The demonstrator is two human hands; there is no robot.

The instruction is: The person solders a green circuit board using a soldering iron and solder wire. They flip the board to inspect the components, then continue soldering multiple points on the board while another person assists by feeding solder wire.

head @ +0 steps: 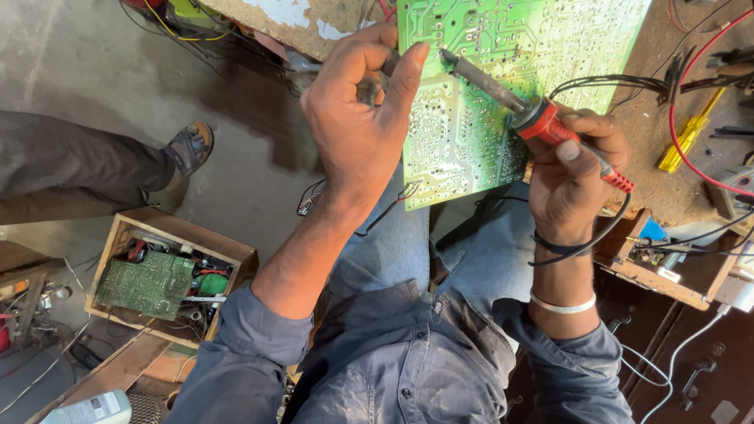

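Circuit board (479, 94) between both hands, left hand (357, 118) pinching its edge, right hand (573, 173) gripping soldering iron (534, 118)

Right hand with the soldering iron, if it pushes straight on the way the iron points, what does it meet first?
The right hand aims the soldering iron up-left. Its tip looks already at the green circuit board, so the board comes first; just beyond is the left hand thumb. Depth is unclear.

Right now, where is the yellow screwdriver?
In the head view, the yellow screwdriver lies on the workbench at the right, beyond the right hand, beside a red wire.
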